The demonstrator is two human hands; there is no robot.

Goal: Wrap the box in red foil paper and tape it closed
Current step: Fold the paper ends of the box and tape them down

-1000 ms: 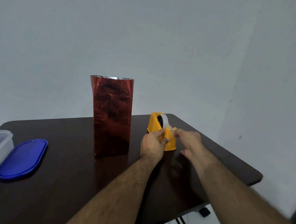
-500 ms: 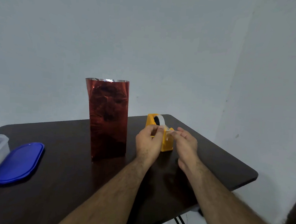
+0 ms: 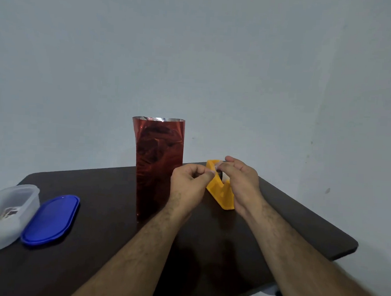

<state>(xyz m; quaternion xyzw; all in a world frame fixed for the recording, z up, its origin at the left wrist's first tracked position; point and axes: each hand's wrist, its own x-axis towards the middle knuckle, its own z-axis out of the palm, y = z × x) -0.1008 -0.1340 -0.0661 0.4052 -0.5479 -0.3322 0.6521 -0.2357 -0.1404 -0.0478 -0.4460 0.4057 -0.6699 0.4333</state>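
The box wrapped in red foil paper [image 3: 158, 166] stands upright on the dark table [image 3: 105, 252], its foil top open with the silver inside showing. Right of it sits a yellow tape dispenser [image 3: 222, 195]. My left hand [image 3: 188, 186] and my right hand [image 3: 240, 180] meet just above the dispenser, thumbs and forefingers pinching a short strip of clear tape [image 3: 216, 168] between them. The tape roll is mostly hidden behind my fingers.
A blue plastic lid [image 3: 51, 219] lies at the left, next to a translucent container [image 3: 5, 214] with small items inside. The table's right edge [image 3: 344, 239] falls off close to my right forearm. A pale wall stands behind.
Both hands rose from the dispenser's front cutter to above it, pinching the tape strip. The camera view shifted, so the foil box sits more to the right in the frame.
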